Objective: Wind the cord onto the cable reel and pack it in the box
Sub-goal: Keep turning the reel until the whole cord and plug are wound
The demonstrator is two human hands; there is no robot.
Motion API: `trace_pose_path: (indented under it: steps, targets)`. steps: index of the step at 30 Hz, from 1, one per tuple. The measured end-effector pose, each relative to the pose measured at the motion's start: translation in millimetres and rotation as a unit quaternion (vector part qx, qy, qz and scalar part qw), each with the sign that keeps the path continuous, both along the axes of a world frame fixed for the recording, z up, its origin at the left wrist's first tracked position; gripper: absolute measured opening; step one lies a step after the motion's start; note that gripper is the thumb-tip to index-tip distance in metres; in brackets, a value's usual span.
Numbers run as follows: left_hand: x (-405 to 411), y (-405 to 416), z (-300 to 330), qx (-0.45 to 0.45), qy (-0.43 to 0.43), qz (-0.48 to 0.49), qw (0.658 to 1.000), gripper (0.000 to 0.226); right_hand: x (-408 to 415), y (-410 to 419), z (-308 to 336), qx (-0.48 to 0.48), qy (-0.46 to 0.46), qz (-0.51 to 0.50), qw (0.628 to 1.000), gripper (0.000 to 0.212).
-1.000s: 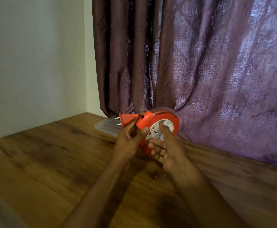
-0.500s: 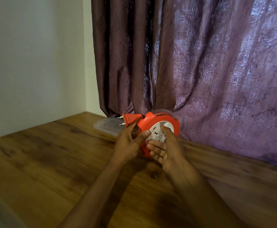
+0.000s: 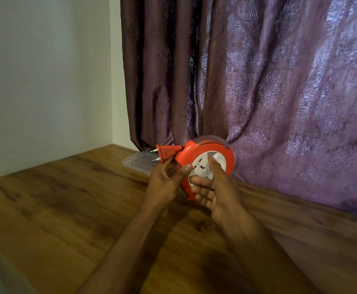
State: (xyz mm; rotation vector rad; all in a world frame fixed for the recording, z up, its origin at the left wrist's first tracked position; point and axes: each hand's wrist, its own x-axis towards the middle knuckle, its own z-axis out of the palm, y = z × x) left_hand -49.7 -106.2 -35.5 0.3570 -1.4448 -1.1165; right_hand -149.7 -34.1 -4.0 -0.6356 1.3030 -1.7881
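**Reel held upright in both hands over the wooden tabletop**

Head view: round orange plastic cable reel (image 3: 207, 152) with a white socket face stands on edge above the brown wood-grain tabletop (image 3: 67, 209), toward its far edge, lifted between two hands. The left hand (image 3: 165, 183) grips the reel's left rim, thumb laid across the front and fingers curled behind. The right hand (image 3: 213, 192) holds the lower right of the reel, thumb pressing on the white face, fingers bent under the rim. An orange two-pin plug (image 3: 166, 152) juts left from the reel's top, pins pointing left, just above the left hand. No loose cord shows. Behind the plug, a clear plastic box (image 3: 138, 163) lies flat at the tabletop's far edge, against the embossed purple curtain (image 3: 258, 81). A pale wall (image 3: 46, 71) fills the left.
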Motion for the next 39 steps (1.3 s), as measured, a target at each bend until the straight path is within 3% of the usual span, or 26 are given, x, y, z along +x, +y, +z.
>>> trace_pose_path:
  steps: [4,8,13,23,27,31,34,39]
  targets:
    - [-1,5,5,0.053,0.072,-0.014,0.996,0.020,6,0,1,-0.039,0.148,-0.115,0.982,0.039]
    - [0,8,7,0.078,0.098,-0.012,0.992,0.027,16,4,-7,-0.067,0.456,-0.187,0.868,0.055]
    - [0,10,7,0.065,0.105,-0.032,0.992,0.038,13,3,-13,0.008,0.597,-0.158,0.787,0.060]
    - [-1,8,6,0.041,0.128,-0.037,0.990,0.073,3,0,-18,-0.027,0.589,-0.209,0.781,0.061]
    - [1,5,6,0.057,0.113,-0.042,0.991,0.065,2,-2,-18,-0.031,0.594,-0.208,0.776,0.061]
    - [5,3,9,0.105,0.112,-0.075,0.985,0.040,-5,-2,-18,-0.025,0.603,-0.201,0.772,0.062]
    - [5,5,11,0.156,0.099,-0.081,0.979,0.045,-10,-3,-19,-0.020,0.600,-0.192,0.777,0.061]
    - [3,6,12,0.157,0.103,-0.076,0.979,0.050,-12,-3,-20,-0.018,0.601,-0.192,0.775,0.062]
